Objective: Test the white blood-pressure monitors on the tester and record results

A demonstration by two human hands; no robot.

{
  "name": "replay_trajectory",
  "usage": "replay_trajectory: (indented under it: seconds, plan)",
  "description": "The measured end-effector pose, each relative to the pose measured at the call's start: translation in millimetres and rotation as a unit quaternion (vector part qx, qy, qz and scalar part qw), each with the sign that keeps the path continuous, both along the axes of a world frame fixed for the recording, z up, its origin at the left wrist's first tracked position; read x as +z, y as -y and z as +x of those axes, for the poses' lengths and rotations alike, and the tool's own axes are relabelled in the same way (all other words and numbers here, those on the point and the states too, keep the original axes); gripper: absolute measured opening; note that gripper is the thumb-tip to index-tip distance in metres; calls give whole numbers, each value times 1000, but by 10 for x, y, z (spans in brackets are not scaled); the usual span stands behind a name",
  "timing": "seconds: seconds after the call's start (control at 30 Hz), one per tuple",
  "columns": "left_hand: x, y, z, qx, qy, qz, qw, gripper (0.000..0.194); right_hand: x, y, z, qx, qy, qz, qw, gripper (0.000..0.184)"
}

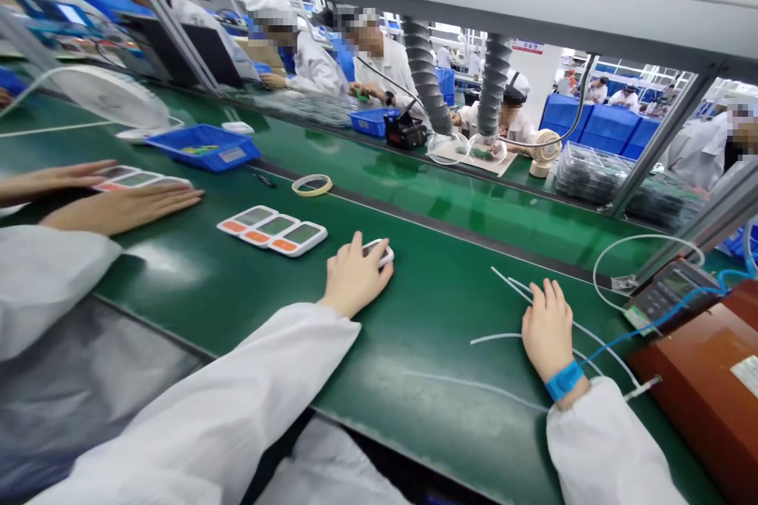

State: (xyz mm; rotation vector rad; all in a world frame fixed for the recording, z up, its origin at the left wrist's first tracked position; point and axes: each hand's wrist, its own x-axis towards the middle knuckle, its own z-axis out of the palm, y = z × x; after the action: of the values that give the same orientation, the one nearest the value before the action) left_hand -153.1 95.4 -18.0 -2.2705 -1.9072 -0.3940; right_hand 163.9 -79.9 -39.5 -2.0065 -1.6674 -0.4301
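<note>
Your right hand (548,327), wearing a blue wristband (565,381), lay well right of the three-device row (272,230), its grip apart, fingers outstretched over thin white tubes (496,338). A reddish-brown box (704,387) stood farther right of that row. Just right of the row, on the green worktop (438,292), your left hand (355,276) had its grip clamped on a single white device (386,257), thumb and fingers about its edges. Left of the row, a co-worker's hands (130,205) covered more devices (135,177). Just beyond the row sat a tape roll (317,192); beyond it to the left, a blue tray (234,156). Farthest past the row, people in white (317,63) worked.
</note>
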Motion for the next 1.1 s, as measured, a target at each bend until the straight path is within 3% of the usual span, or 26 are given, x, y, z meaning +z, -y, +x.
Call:
replay_trajectory:
  seconds: [0.1, 0.17, 0.2, 0.23, 0.3, 0.4, 0.43, 0.5, 0.57, 0.67, 0.8, 0.9, 1.0, 1.1]
  plan:
    - [129, -42, 377, 53, 51, -47, 996, 56, -27, -22, 78, -32, 7, -44, 998, 51]
    - [208, -60, 654, 0, 143, -102, 984, 58, -34, -31, 98, -1, -5, -66, 998, 44]
    - [234, -40, 812, -59, 210, -126, 968, 59, -33, -33, 97, 19, -9, -71, 997, 38]
    - [249, 8, 984, -131, 291, -146, 936, 58, -31, -34, 92, 39, -12, -73, 997, 31]
    - [240, 176, 1352, -229, 465, -184, 835, 60, -23, -34, 71, 69, -20, -71, 995, 18]
    - [153, 492, 1834, -260, 672, -268, 639, 66, -10, -34, 46, 91, -41, -63, 993, 13]
    - [118, 574, 1941, -251, 708, -289, 593, 67, -7, -34, 44, 94, -50, -59, 993, 13]
    - [57, 667, 2055, -231, 745, -326, 534, 68, -1, -32, 53, 90, -71, -48, 992, 14]
    - [20, 676, 2059, -209, 766, -347, 499, 66, 6, -23, 69, 68, -94, -39, 992, 18]
    - [8, 638, 1998, -187, 785, -361, 468, 61, 31, 0, 83, 36, -179, 3, 983, 32]
    - [42, 697, 1992, -226, 747, -411, 471, 58, 117, 30, 67, 110, -260, 57, 958, 48]
    - [87, 793, 2016, -265, 710, -443, 480, 56, 195, 42, 44, 141, -259, 93, 951, 40]
    - [122, 843, 2013, -289, 692, -424, 508, 50, 240, 49, 34, 123, -286, 125, 942, 27]
    - [128, 841, 2003, -287, 697, -417, 507, 53, 235, 48, 40, 98, -321, 136, 932, 24]
